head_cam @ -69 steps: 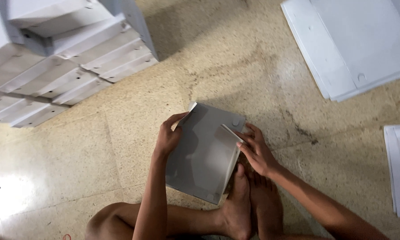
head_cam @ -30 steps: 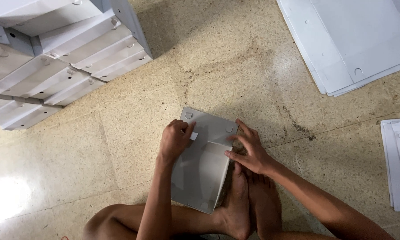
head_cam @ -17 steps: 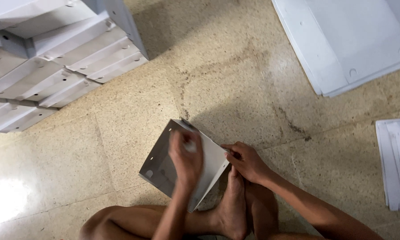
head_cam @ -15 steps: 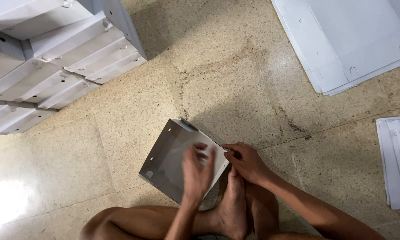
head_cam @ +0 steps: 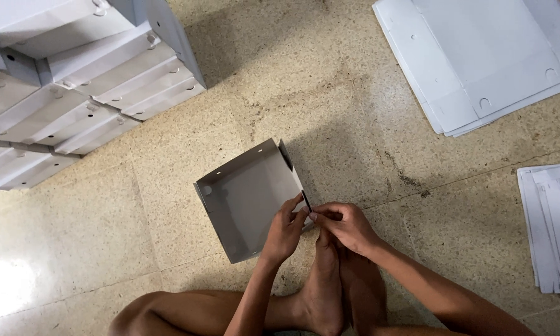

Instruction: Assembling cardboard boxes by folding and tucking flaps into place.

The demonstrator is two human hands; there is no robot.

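two hands meet at one corner of a half-formed grey cardboard box (head_cam: 246, 205) that sits on the speckled stone floor (head_cam: 354, 137) just ahead of the person's crossed bare feet (head_cam: 330, 286). the left hand (head_cam: 284, 233) lies over the near right wall of the box, fingers curled on the inner face, and the right hand (head_cam: 348, 225) pinches narrowly on the edge of the same wall where the corner flap stands up; both hands are closed on the cardboard, not spread. to do this fold well, it seems wise to keep the left hand bracing the wall from inside while the right thumb and forefinger press the flap flat against it, so the corner comes out square and the thin board does not buckle. the feet touch or nearly touch the box's near edge; which, i cannot tell.

the box is open at the top and holds nothing; its far wall and left wall already stand, with small punched holes along the rim. farther off, at the upper left, a stack of finished white boxes (head_cam: 74, 74) lies closed, contents hidden. at the right edge lies a small pile of flat sheets (head_cam: 554, 224), and at the upper right a bigger pile of flat cut blanks (head_cam: 479, 56), none yet folded.
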